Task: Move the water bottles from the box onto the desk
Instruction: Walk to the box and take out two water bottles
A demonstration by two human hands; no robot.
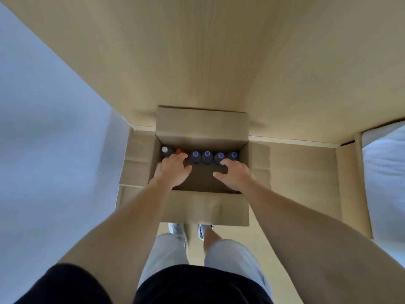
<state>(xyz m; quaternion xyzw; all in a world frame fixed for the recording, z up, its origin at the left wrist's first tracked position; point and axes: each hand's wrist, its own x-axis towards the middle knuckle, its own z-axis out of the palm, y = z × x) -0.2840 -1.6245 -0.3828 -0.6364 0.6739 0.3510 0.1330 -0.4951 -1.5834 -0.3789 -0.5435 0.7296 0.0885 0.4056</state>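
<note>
Water bottles (207,156) are lined along the box's (203,207) far wall; both the left hand (173,172) and right hand (235,175) are lowered in, fingers released, nothing grasped yet.

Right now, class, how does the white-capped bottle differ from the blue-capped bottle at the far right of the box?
The white-capped bottle has a plain pale cap; the blue-capped bottle has a dark blue cap with a mark on it. The white-capped one stands at the row's left end, the blue-capped one at its right end. Both stand upright in the box.
</note>
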